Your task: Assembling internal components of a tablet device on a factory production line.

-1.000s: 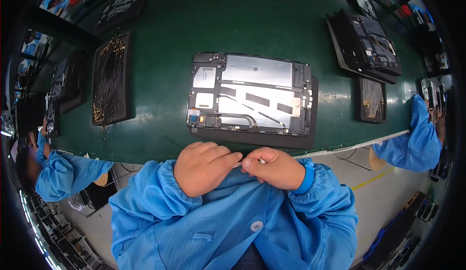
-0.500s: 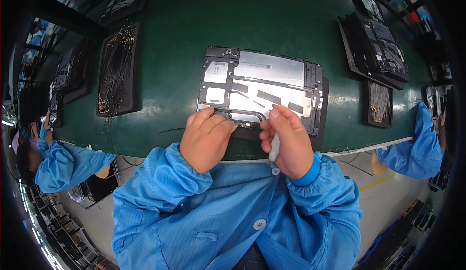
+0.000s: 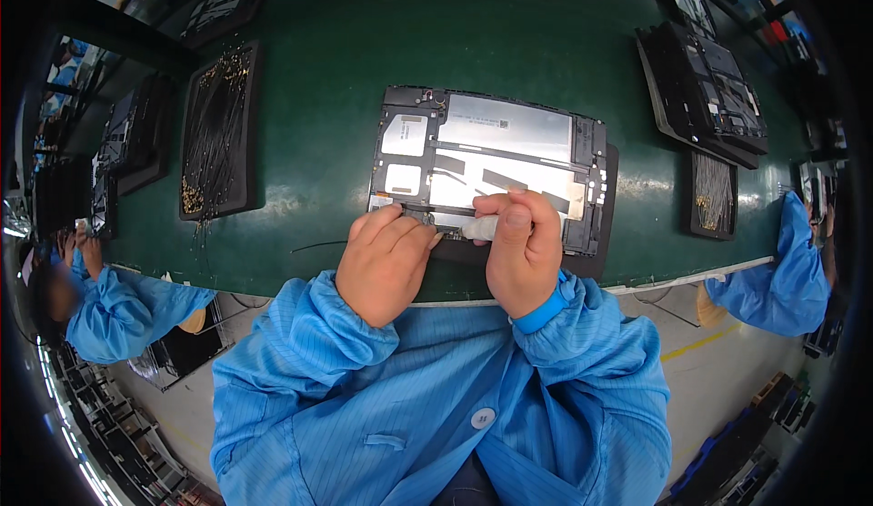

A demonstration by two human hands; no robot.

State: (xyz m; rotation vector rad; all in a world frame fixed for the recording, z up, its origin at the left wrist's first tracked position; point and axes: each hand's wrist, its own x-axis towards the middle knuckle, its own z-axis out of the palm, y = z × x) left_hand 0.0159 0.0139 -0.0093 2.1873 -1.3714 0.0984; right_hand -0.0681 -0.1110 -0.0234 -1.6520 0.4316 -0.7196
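Observation:
An opened tablet-like device [image 3: 509,129] with silver panels and a black frame lies before me on the green table. My left hand [image 3: 386,265] rests at its near left edge, fingers curled and pressed down. A thin black cable [image 3: 318,245] runs leftward out from under that hand; its other end is hidden. My right hand [image 3: 526,256] is closed around a white-handled tool [image 3: 480,228]. The tool's narrow tip points left, to the device's near edge beside my left fingertips. Whether the tip touches anything I cannot tell.
A black tray of dark cables with gold ends [image 3: 188,165] lies at left, another cable tray [image 3: 693,220] at right. Stacked device parts [image 3: 718,97] stand above the right tray. Black stacks [image 3: 136,142] line the far left. People in blue sit at both sides.
My right hand has shifted slightly left and turned, swinging the white tool from hanging toward me to pointing left at the device's edge. My left hand stays in place.

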